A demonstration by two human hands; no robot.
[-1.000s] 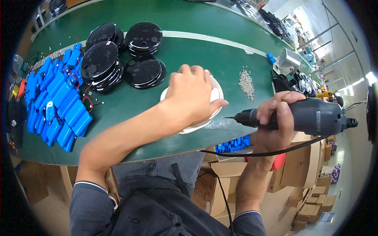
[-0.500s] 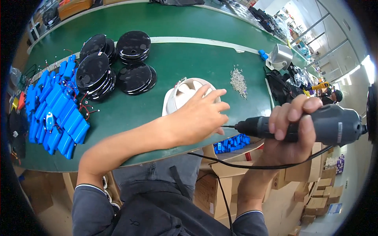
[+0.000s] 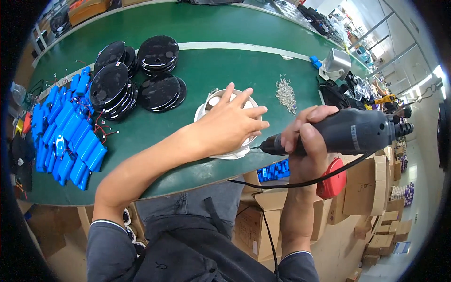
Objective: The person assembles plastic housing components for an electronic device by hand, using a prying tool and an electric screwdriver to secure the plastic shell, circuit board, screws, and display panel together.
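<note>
My left hand [image 3: 233, 116] lies spread over a round white housing [image 3: 231, 155] near the front edge of the table, its fingers apart across the open top. Much of the housing is hidden under that hand. In my right hand [image 3: 307, 136] is a dark grey electric screwdriver [image 3: 354, 131], held nearly level. Its thin bit points left, with the tip close to the lower rim of the housing; whether they touch, I cannot tell. A black cord [image 3: 324, 177] passes below my right hand.
On the green table [image 3: 225, 61], blue wired battery packs [image 3: 70, 131] are heaped left, beside stacked glossy black discs [image 3: 159, 54]. Small screws [image 3: 285, 95] lie right of the housing; a silver round housing [image 3: 337, 64] stands farther back. Below are cardboard boxes [image 3: 359, 185] and a red object [image 3: 332, 179].
My right hand has brought the screwdriver left, its bit now near the housing's lower rim. The left hand has shifted slightly, fingers pointing more upward. More of the housing's lower edge shows.
</note>
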